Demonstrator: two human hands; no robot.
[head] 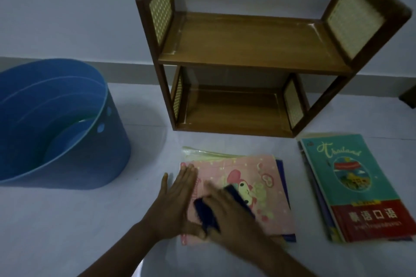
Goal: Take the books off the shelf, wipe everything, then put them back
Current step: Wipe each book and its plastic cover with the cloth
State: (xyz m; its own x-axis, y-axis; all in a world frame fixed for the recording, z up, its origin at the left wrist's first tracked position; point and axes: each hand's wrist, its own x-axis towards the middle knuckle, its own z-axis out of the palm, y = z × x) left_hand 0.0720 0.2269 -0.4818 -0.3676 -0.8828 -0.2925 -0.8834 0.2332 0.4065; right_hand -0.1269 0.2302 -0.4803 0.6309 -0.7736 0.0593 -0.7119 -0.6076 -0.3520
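The left hand (177,195) lies flat and open, fingers spread, pinning the left edge of the pink cartoon book (258,186) that tops a small stack on the white table (90,220). The right hand (234,216), blurred, has its grip closed around a dark blue cloth (206,212) pressed on that cover. The teal Thailand book (358,184) tops a second stack to the right, the wooden shelf (247,38) stands bare at the far side, and a blue tub (108,148) sits far left.

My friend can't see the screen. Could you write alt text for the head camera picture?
Two hands wipe a pink book on the floor: the left hand steadies it, the right hand holds a dark cloth. Behind stands an empty wooden shelf, with a blue bucket and a teal book nearby.
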